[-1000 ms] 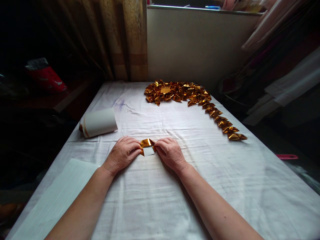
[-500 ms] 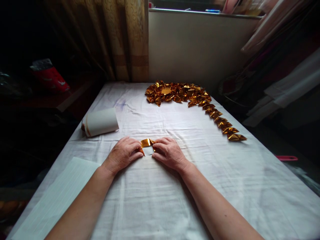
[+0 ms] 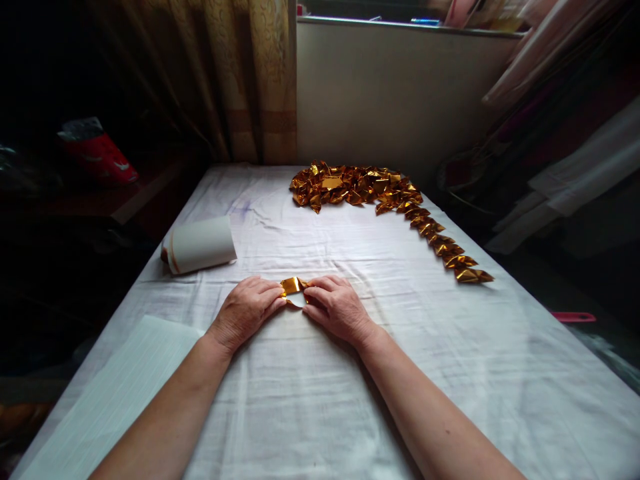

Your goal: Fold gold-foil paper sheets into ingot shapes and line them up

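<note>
A small sheet of gold foil paper (image 3: 292, 285), partly folded, lies on the white cloth between my hands. Its upper part shows shiny gold, while the lower part shows its white back with the near edge curling up. My left hand (image 3: 249, 308) pinches the left side of the paper between thumb and fingers. On the right side, my right hand (image 3: 338, 305) grips it with thumb and fingertips. Part of the paper is hidden under the fingers of both hands.
A heap of folded gold foil pieces (image 3: 355, 183) lies at the far edge, trailing down the right. A curled white sheet (image 3: 203, 245) rests at left, above a flat pale sheet (image 3: 115, 393). White cloth (image 3: 290, 413) covers the table; a curtain (image 3: 273, 80) hangs behind.
The left thumb has moved up and in, and the near edge of the foil paper has lifted and curled upward. My right hand has hardly moved.
</note>
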### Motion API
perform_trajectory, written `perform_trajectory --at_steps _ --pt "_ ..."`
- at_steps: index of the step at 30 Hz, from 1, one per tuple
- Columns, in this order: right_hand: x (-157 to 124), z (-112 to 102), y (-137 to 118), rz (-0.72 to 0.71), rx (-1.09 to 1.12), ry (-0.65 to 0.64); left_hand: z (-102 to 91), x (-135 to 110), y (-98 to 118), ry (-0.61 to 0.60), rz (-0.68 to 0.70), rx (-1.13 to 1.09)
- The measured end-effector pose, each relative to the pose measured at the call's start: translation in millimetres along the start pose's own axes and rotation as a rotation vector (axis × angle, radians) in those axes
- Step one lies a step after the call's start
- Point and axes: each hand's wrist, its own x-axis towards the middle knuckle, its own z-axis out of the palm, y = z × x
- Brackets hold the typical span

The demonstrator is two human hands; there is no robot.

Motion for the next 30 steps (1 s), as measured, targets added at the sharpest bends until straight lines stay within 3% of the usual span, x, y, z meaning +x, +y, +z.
perform_trajectory --at_steps 15,30 --pt "3 -1 -7 -0.027 -0.013 -0.009 -1.1 -3 7 -0.012 -0.046 0.035" --pt "2 15 11 0.003 0.042 0.066 0.5 -8 -1 0.045 -0.139 -0.197"
